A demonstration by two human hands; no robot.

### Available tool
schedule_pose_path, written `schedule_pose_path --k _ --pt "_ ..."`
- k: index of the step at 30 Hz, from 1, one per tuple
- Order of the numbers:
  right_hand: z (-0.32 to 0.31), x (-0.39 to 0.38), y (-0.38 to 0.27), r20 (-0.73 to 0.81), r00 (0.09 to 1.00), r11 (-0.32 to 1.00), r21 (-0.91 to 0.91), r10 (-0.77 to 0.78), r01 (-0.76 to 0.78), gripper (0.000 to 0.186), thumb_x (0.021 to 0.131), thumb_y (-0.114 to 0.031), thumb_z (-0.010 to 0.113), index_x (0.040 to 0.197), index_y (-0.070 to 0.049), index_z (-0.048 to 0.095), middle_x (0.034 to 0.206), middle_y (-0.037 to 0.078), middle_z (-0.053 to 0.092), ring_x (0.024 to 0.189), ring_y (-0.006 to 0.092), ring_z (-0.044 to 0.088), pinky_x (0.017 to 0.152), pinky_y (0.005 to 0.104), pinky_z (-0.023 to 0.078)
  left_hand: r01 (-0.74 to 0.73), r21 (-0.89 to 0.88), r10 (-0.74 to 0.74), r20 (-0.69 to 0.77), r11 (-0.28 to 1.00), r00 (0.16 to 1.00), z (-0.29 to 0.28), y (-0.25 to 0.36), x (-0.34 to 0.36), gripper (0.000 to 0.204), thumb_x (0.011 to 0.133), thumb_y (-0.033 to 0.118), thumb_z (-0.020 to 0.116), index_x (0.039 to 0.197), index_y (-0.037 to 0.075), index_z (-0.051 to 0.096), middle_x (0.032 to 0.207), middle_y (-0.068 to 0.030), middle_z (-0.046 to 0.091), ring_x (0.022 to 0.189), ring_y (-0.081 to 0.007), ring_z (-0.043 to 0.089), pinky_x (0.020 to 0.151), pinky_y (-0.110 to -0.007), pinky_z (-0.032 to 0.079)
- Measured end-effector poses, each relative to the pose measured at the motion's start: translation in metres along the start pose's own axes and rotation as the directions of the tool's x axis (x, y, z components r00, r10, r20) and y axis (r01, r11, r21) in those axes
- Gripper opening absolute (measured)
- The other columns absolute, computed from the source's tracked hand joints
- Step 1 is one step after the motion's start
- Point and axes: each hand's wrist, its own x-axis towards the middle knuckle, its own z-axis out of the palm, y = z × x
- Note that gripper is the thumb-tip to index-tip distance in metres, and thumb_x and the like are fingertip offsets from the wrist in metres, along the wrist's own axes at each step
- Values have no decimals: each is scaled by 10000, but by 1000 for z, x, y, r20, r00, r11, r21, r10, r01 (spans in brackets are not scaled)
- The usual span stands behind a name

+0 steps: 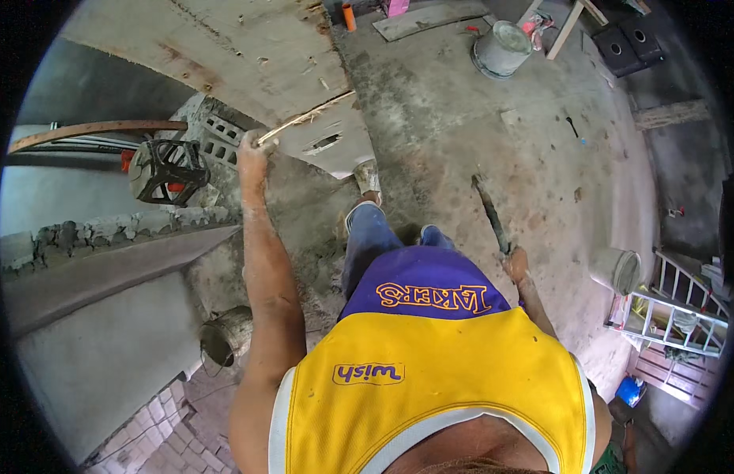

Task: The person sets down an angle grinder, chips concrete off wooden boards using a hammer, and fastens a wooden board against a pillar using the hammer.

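Note:
My left hand (252, 148) is closed at the left end of a pale, splintered edge on a worn plywood board (256, 47). The board is stained and pitted. Its lower part, with a dark torn hole, reaches down to my foot (368, 180). Lower right, my right hand (516, 265) grips a long, dark, narrow tool (491, 212) like a machete, pointing forward and apart from the board. Its exact kind is unclear.
Hollow blocks (222, 141) and a dark plastic stool (169, 172) stand left, beyond a low block wall (106, 249). A bucket (225, 336) sits behind my left arm. More buckets (503, 49) (616, 271) and a ladder (675, 312) are right on the concrete floor (430, 118).

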Motion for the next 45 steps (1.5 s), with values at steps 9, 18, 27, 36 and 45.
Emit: schedule_pose_path --k 9,18,27,36,45 --pt "-75 55 -138 119 992 999 -3 -49 50 413 772 -363 778 887 -18 584 780 258 595 754 426 599 644 461 447 -206 442 168 124 873 978 -20 54 -33 267 855 281 700 1033 83 683 961 -145 699 894 -280 669 797 -392 505" --pt "-95 42 -194 154 971 980 -38 -186 194 412 784 -395 747 934 -40 600 782 227 625 782 423 615 687 491 465 522 -296 -185 706 800 684 151 29 -105 270 922 246 632 1142 88 633 924 -26 641 763 -143 592 579 -296 479" --pt "-83 34 -195 147 979 989 -9 -144 147 460 854 -457 647 915 -2 618 811 272 645 824 468 620 728 533 472 -286 -99 302 264 953 916 176 36 -119 338 971 331 566 890 12 642 628 -84 556 514 -178 571 491 -341 426" --pt "-82 53 -227 255 967 983 -167 -26 71 451 810 -401 711 846 47 677 890 303 657 888 456 648 774 499 516 -300 -378 459 457 876 762 167 130 -161 155 910 166 619 875 15 626 899 -121 619 866 -235 626 794 -337 481" --pt "-17 66 -143 172 978 993 -1 -116 118 465 769 -382 780 799 40 586 708 267 600 725 461 610 646 495 464 396 -601 -391 146 695 909 27 -47 -79 100 938 150 572 1025 102 559 797 -31 607 602 -105 543 509 -231 439"
